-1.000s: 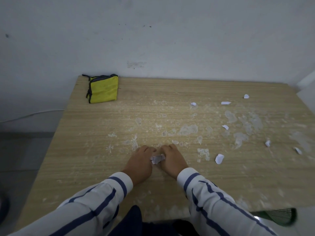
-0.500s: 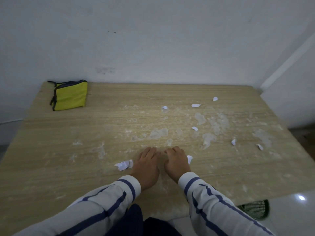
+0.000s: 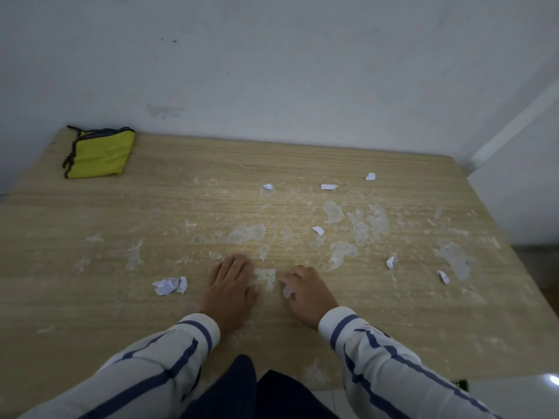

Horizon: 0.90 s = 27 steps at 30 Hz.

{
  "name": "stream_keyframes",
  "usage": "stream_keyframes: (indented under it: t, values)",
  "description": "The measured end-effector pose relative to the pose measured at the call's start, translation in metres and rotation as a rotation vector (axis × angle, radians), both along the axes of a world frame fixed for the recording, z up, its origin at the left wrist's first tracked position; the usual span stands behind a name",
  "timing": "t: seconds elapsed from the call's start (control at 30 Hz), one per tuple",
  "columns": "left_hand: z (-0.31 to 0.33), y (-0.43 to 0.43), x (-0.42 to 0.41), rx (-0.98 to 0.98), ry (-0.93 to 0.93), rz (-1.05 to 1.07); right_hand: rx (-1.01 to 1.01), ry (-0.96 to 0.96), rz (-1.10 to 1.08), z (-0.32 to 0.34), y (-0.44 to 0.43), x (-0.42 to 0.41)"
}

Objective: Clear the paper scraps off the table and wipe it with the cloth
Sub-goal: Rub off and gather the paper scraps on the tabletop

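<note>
Your right hand [image 3: 308, 293] rests on the table [image 3: 90, 297] with its fingers curled, pinching a small white paper scrap [image 3: 286, 291] between thumb and fingertips. Your left hand [image 3: 231, 290] lies palm down, fingers straight, relaxed and together, holding nothing. Between the two hands the wood shows a pale, crusted smear [image 3: 265, 278]. Just to the left of your left hand, apart from it, sits a crumpled paper wad [image 3: 170, 285]. Farther out on your right lie loose scraps: one [image 3: 318, 230] beyond the right hand, two near the right edge [image 3: 390, 262] [image 3: 443, 276], and three toward the far side [image 3: 268, 186] [image 3: 328, 186] [image 3: 370, 176]. Whitish dried patches [image 3: 246, 233] spread across the middle and right of the surface. The folded yellow cloth [image 3: 98, 153], edged in dark trim, lies in the far left corner against the wall [image 3: 272, 71], well apart from both hands. Both forearms wear white sleeves [image 3: 169, 358] with blue stripes.
</note>
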<state>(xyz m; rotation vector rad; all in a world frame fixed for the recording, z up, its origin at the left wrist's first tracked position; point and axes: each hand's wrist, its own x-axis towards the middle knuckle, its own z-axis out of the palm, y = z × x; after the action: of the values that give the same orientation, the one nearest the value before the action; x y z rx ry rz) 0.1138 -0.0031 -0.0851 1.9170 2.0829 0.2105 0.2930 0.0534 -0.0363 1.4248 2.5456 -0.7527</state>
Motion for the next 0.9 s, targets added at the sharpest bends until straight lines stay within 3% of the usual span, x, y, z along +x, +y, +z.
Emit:
stream_keyframes:
  t: [0.3, 0.53, 0.9]
  values:
    - [0.000, 0.014, 0.028, 0.001, 0.003, 0.082, 0.013, 0.109, -0.049, -0.012, 0.015, 0.014]
    - [0.010, 0.070, 0.068, -0.042, 0.009, -0.051, 0.057, 0.188, -0.360, -0.013, 0.052, 0.037]
    - [0.015, 0.160, 0.113, 0.107, 0.093, -0.232, 0.054, 0.192, -0.459, -0.027, 0.084, 0.061]
